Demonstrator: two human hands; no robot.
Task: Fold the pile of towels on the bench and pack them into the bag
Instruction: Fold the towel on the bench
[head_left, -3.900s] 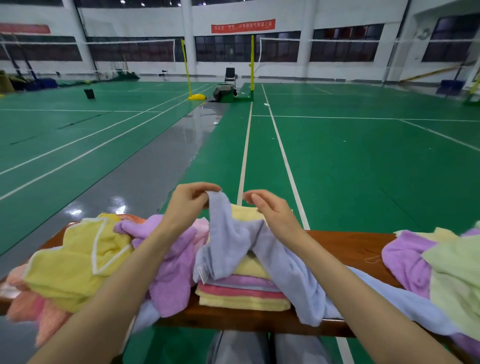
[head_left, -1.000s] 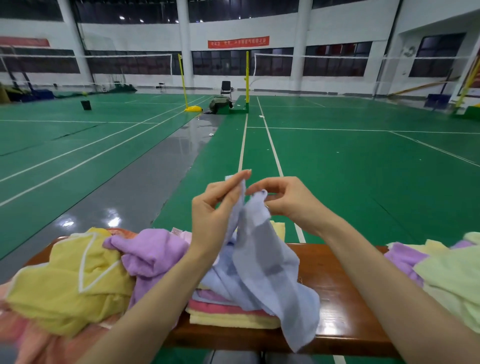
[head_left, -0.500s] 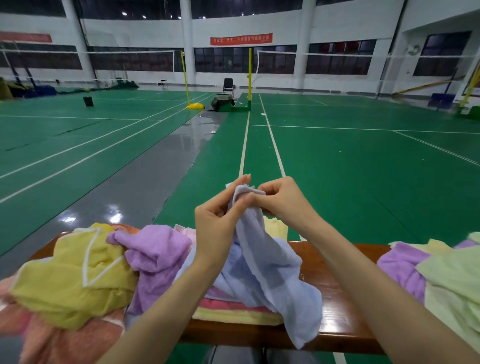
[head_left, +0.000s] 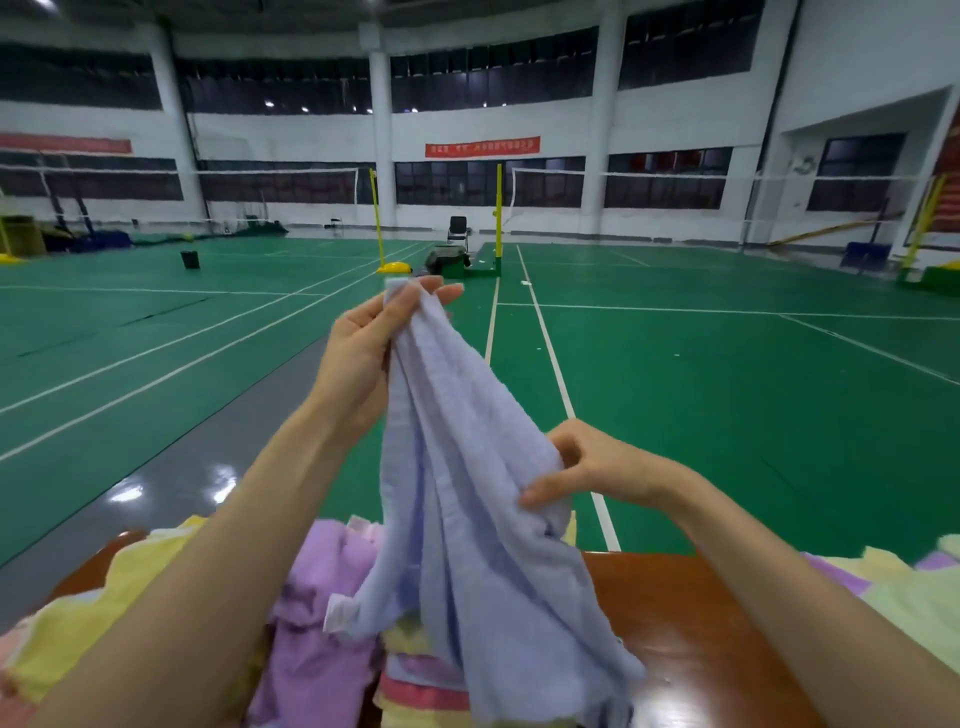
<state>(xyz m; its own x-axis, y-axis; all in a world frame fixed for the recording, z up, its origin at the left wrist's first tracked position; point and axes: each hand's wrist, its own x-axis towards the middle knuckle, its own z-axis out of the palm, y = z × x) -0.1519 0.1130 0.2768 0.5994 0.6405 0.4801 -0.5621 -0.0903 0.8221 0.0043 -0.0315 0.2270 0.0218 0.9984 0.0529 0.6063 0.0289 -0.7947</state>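
A pale blue towel (head_left: 467, 509) hangs in the air over the wooden bench (head_left: 691, 634). My left hand (head_left: 363, 358) is raised high and pinches the towel's top corner. Lower and to the right, my right hand (head_left: 587, 467) grips the towel's side edge. Under the hanging cloth lies a small stack of folded towels (head_left: 415, 696) in pink and yellow. An unfolded pile with a purple towel (head_left: 322, 597) and a yellow towel (head_left: 104, 613) sits at the left of the bench. No bag is in view.
More loose towels (head_left: 904, 592), pale green and purple, lie at the bench's right end. Beyond the bench stretches a green sports court with white lines, net posts (head_left: 498, 218) and a chair (head_left: 458, 228) far back.
My left hand has lifted the towel's corner well up. My right hand has let go of the top and slid down to the side edge. The camera has tilted upward.
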